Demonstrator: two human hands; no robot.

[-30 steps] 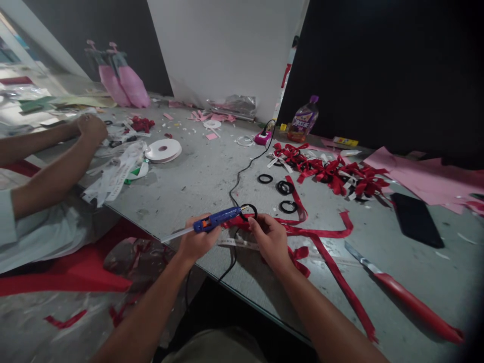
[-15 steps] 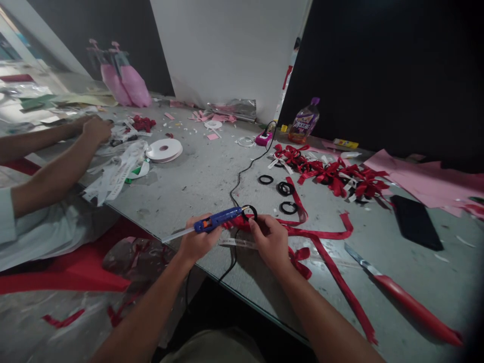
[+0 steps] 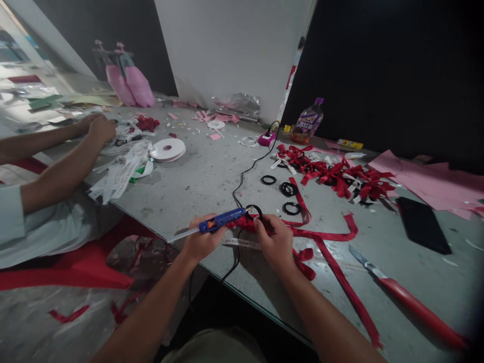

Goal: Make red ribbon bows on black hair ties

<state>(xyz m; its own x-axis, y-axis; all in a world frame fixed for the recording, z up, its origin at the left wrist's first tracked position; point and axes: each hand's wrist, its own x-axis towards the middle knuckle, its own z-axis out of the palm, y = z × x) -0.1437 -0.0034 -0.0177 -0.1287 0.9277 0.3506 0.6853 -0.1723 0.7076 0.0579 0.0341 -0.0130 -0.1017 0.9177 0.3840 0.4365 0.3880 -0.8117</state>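
Note:
My left hand is closed round a blue hot glue gun, with a clear glue stick poking out of its back end. The gun's nozzle meets, or nearly meets, a black ring. Fingers and thumb of my right hand pinch that ring from the right. Beneath both hands lies red ribbon, along with a printed white ribbon strip. A red bow sits partly hidden beside my right wrist. Several loose black rings rest on the table just beyond.
A red-handled knife and a phone lie at right. Behind them are finished red bows and a bottle. The gun's black cord runs across the table. Left, a co-worker's hands work near a white ribbon spool.
The whole view has shifted slightly, so things appear a little further right. My hands keep the glue gun and the ring in nearly the same position.

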